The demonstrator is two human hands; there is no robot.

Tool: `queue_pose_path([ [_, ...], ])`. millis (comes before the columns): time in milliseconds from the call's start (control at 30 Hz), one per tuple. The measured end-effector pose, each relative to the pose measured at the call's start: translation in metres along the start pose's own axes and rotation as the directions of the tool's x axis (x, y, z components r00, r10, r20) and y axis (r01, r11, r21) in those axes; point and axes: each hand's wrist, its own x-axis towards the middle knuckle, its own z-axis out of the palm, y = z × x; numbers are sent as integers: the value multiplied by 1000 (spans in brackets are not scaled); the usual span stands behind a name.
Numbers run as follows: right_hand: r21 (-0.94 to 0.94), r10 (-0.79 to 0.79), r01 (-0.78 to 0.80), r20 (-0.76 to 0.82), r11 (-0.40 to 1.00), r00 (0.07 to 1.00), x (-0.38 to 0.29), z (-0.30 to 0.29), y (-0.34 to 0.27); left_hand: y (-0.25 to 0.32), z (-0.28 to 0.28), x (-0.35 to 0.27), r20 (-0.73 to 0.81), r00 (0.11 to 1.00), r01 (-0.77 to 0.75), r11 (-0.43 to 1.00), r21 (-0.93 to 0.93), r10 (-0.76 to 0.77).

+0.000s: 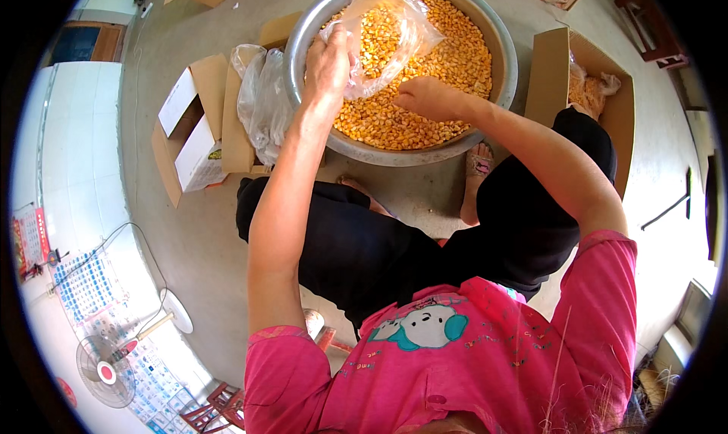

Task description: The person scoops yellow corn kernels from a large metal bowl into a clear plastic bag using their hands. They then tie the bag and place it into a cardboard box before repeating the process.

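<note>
A wide metal basin [297,35] stands before me, holding a thick layer of yellow corn kernels [463,53]. At its left side, my left hand [330,64] grips the edge of a clear plastic bag [420,27]. The bag's mouth spreads in a loop over the corn, and kernels show through and inside the loop. My right hand [429,99] is low over the kernels, to the right of the bag's near edge. Its fingers are curled inward, and whatever they may hold is hidden.
Left of the basin, a bundle of clear plastic bags [264,104] hangs over a cardboard box [234,121], beside another open carton [196,124]. A tall cardboard box [549,72] at right holds bagged corn [586,90]. A standing fan [106,371] is at lower left.
</note>
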Motion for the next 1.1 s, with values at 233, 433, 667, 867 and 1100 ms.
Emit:
queue_pose_path([
  [233,372,276,-272,42,888,960,14,-39,-19,6,2,-5,15,999,36,999,-33,-36],
  [433,688,463,-381,73,618,883,47,-49,-1,5,1,-2,-7,999,48,998,-43,-48],
  [667,48,-43,70,-422,996,905,84,-58,21,3,-6,-5,-44,999,25,998,-51,-27],
  [867,141,-385,498,-469,856,795,86,-46,59,-1,-6,-1,-60,998,-7,999,-53,4],
  [1100,517,401,-352,19,780,916,56,-76,14,3,-5,-3,-72,997,-3,1000,-30,1],
])
